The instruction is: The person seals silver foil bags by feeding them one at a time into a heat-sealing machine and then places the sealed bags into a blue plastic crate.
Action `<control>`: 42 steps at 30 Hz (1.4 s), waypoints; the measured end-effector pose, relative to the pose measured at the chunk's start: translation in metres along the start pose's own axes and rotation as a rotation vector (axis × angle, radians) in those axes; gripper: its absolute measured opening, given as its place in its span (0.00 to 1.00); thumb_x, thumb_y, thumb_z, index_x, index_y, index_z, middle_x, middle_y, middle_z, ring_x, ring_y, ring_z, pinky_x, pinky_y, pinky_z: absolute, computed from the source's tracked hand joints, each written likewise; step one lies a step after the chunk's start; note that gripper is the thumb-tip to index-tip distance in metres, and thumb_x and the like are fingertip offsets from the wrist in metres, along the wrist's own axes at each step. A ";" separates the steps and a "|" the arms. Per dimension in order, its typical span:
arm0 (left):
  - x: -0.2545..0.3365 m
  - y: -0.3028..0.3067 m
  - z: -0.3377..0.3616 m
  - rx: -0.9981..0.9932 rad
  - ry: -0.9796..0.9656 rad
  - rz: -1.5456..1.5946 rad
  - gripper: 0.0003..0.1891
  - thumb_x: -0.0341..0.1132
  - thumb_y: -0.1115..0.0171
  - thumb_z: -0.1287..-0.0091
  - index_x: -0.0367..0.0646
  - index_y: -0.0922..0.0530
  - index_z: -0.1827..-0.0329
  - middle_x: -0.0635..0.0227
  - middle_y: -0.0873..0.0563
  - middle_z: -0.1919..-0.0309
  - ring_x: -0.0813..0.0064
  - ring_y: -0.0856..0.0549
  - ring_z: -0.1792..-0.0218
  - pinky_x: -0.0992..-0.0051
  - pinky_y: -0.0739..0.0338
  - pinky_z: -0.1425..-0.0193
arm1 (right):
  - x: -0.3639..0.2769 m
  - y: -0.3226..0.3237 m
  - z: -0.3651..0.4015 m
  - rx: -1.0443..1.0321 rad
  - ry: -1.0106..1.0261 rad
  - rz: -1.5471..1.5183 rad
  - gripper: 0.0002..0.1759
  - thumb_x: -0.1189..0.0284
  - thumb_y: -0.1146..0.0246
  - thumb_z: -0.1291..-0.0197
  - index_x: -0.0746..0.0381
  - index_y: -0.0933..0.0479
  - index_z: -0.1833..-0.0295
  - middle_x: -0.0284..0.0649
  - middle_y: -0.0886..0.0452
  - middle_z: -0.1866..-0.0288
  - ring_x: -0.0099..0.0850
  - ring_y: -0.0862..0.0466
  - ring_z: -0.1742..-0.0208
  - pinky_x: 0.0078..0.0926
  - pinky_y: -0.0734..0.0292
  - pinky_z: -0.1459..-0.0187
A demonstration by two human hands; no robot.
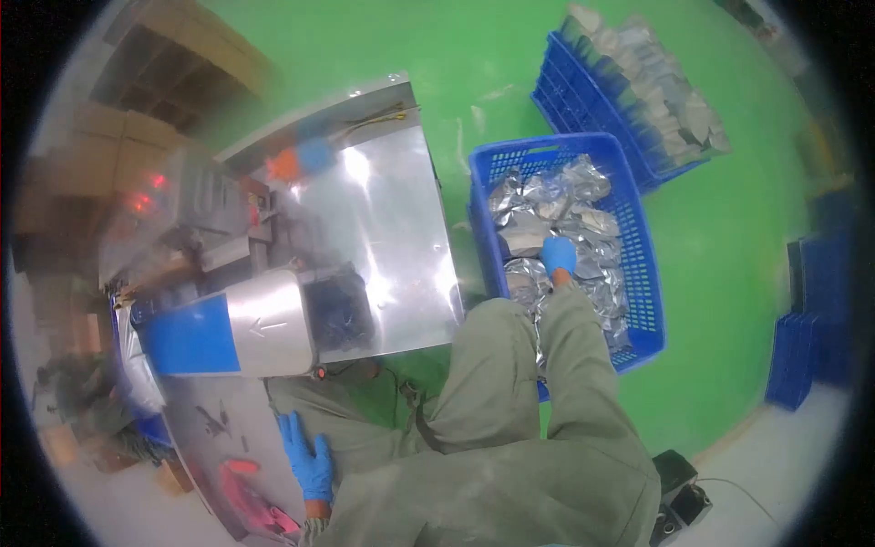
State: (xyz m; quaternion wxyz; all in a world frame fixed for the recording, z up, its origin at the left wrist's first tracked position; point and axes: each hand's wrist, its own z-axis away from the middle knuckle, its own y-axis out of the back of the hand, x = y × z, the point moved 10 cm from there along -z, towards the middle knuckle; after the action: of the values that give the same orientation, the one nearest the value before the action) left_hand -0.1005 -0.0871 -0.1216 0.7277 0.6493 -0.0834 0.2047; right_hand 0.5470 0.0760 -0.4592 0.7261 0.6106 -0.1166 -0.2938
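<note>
Head view, and the right grip, in a blue glove, is down among the silver pouches inside the near blue basket! Its fingertips are hidden beneath the glove, so whether it is grasping a pouch or merely touching one, I cannot tell. Pouches crowd that basket, crumpled and gleaming, a green sleeve reaching over its near end. Over to the left grip, also gloved in blue: released, fingers spread, holding nothing, low beside the trouser leg. Just beyond the near basket, a second blue basket stands tilted in the view, packed with more pouches. Both sit on the green floor. Left of them, a shiny steel tabletop, and at its near-left corner a conveyor with a blue belt and an arrow-marked metal cover!
</note>
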 end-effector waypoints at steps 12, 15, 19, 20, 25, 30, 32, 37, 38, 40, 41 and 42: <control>0.245 0.009 -0.082 -0.029 -0.666 0.371 0.26 0.32 0.37 0.41 0.40 0.29 0.37 0.54 0.23 0.43 0.56 0.23 0.43 0.65 0.29 0.39 | -0.179 0.374 0.139 0.419 0.564 -0.915 0.16 0.63 0.40 0.39 0.62 0.26 0.75 0.31 0.29 0.83 0.20 0.26 0.83 0.20 0.32 0.80; 0.295 -0.008 -0.127 -0.204 -0.581 0.835 0.35 0.39 0.38 0.37 0.40 0.42 0.29 0.57 0.31 0.33 0.59 0.29 0.35 0.64 0.34 0.34 | -0.221 0.450 0.192 0.210 0.385 -1.210 0.14 0.64 0.41 0.38 0.62 0.25 0.72 0.31 0.28 0.81 0.19 0.27 0.83 0.18 0.34 0.81; 0.330 0.017 -0.147 -0.187 -0.585 1.094 0.29 0.43 0.40 0.35 0.45 0.35 0.33 0.56 0.25 0.39 0.60 0.25 0.39 0.66 0.30 0.38 | -0.240 0.504 0.243 0.361 0.569 -1.386 0.09 0.70 0.44 0.36 0.62 0.23 0.68 0.26 0.31 0.80 0.14 0.33 0.83 0.12 0.41 0.82; 0.323 0.025 -0.147 -0.140 -0.559 1.094 0.29 0.43 0.40 0.35 0.45 0.35 0.33 0.56 0.25 0.39 0.60 0.25 0.39 0.66 0.30 0.38 | -0.243 0.499 0.249 0.320 0.605 -1.392 0.09 0.70 0.44 0.36 0.62 0.23 0.68 0.26 0.31 0.80 0.14 0.33 0.83 0.12 0.41 0.82; 0.293 0.020 -0.144 -0.073 -0.552 0.649 0.16 0.44 0.48 0.30 0.40 0.21 0.54 0.51 0.17 0.64 0.54 0.17 0.61 0.64 0.26 0.56 | -0.232 0.418 0.237 -0.129 0.362 -1.468 0.13 0.67 0.45 0.37 0.66 0.21 0.56 0.29 0.29 0.73 0.18 0.31 0.73 0.20 0.39 0.76; 0.231 -0.011 -0.140 -0.071 -0.447 0.859 0.17 0.44 0.50 0.30 0.42 0.22 0.51 0.50 0.17 0.64 0.52 0.18 0.62 0.63 0.26 0.56 | -0.225 0.374 0.232 0.079 0.368 -1.501 0.10 0.68 0.44 0.38 0.63 0.22 0.60 0.28 0.26 0.69 0.15 0.30 0.71 0.14 0.36 0.71; 0.223 -0.018 -0.139 -0.108 -0.409 0.883 0.17 0.44 0.50 0.30 0.42 0.22 0.50 0.50 0.17 0.63 0.52 0.18 0.62 0.63 0.26 0.55 | -0.232 0.382 0.244 0.245 0.507 -1.460 0.15 0.68 0.43 0.38 0.67 0.22 0.53 0.33 0.23 0.65 0.23 0.27 0.68 0.21 0.30 0.65; 0.234 0.011 -0.127 -0.046 -0.469 0.853 0.16 0.42 0.49 0.30 0.41 0.22 0.50 0.50 0.16 0.62 0.51 0.18 0.61 0.64 0.26 0.53 | -0.242 0.337 0.229 0.076 0.665 -0.975 0.11 0.77 0.43 0.39 0.70 0.23 0.52 0.35 0.19 0.58 0.22 0.25 0.56 0.23 0.29 0.54; 0.231 0.012 -0.122 -0.039 -0.472 0.864 0.16 0.42 0.49 0.30 0.41 0.22 0.50 0.50 0.16 0.62 0.51 0.18 0.61 0.64 0.26 0.53 | -0.244 0.341 0.237 0.082 0.674 -0.965 0.11 0.77 0.43 0.39 0.70 0.23 0.52 0.35 0.19 0.58 0.22 0.25 0.56 0.23 0.29 0.54; 0.212 0.022 -0.121 0.022 -0.394 0.994 0.14 0.39 0.47 0.31 0.40 0.21 0.51 0.54 0.16 0.66 0.63 0.17 0.63 0.69 0.25 0.55 | -0.230 0.363 0.248 0.307 0.572 -1.091 0.10 0.79 0.45 0.38 0.71 0.23 0.54 0.34 0.19 0.60 0.22 0.25 0.58 0.22 0.29 0.56; 0.207 0.031 -0.122 0.033 -0.399 1.001 0.14 0.39 0.47 0.31 0.40 0.21 0.51 0.54 0.16 0.66 0.63 0.17 0.63 0.69 0.25 0.55 | -0.233 0.379 0.262 0.392 0.601 -1.035 0.11 0.80 0.46 0.37 0.71 0.23 0.51 0.33 0.21 0.60 0.22 0.26 0.59 0.22 0.30 0.56; 0.199 0.044 -0.118 0.018 -0.318 1.124 0.13 0.38 0.46 0.31 0.40 0.20 0.52 0.59 0.17 0.69 0.71 0.19 0.65 0.72 0.26 0.57 | -0.242 0.390 0.270 0.396 0.610 -1.033 0.11 0.80 0.46 0.37 0.71 0.23 0.51 0.33 0.21 0.60 0.22 0.26 0.59 0.22 0.30 0.56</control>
State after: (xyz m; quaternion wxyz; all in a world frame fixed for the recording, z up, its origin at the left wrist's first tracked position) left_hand 0.0441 0.0696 -0.0210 0.4803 0.5342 -0.5216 0.4604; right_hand 0.3210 0.0245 0.0202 0.3643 0.7674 0.3531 -0.3920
